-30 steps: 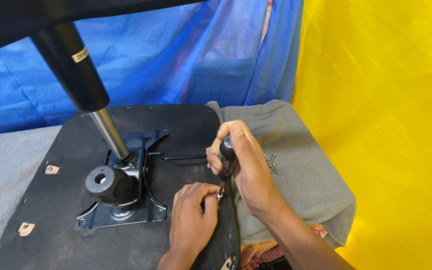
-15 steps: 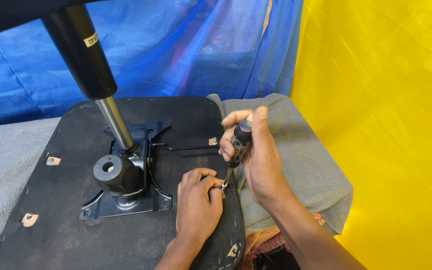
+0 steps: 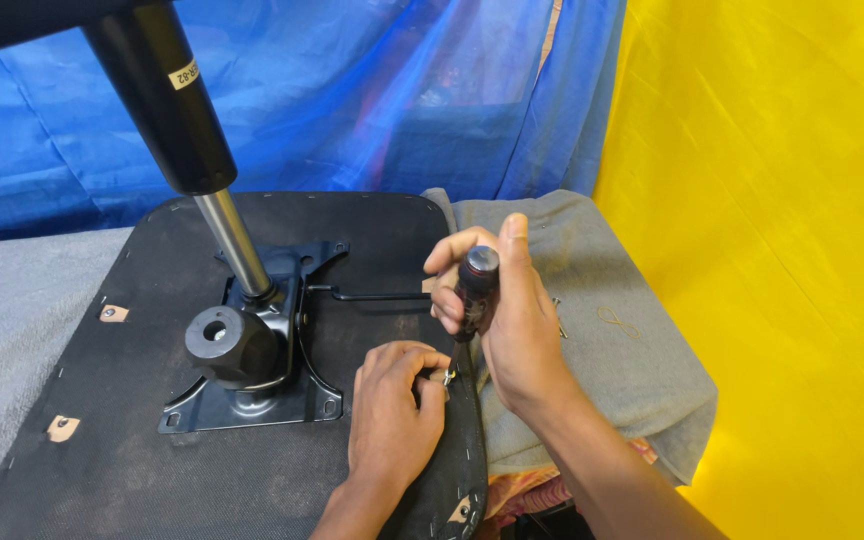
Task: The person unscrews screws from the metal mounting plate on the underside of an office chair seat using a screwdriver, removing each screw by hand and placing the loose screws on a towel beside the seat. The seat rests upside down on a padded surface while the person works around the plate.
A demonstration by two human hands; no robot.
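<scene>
- While our right hand (image 3: 517,330) stays hidden at the palm, its grip clamps the dark, glossy screwdriver (image 3: 472,290).
- Below that grip, our left hand (image 3: 392,420) pinches a small screw (image 3: 448,377), barely visible, against the rough black seat base (image 3: 152,470).

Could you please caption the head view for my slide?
Right hand grips a dark-handled screwdriver upright over the black upturned chair seat base; left hand steadies its tip.

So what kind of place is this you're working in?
Probably a makeshift repair or assembly spot, not a proper workshop: blue tarp and yellow tarp as walls, an upturned chair seat on grey cloth, a screwdriver in the right hand.
</scene>
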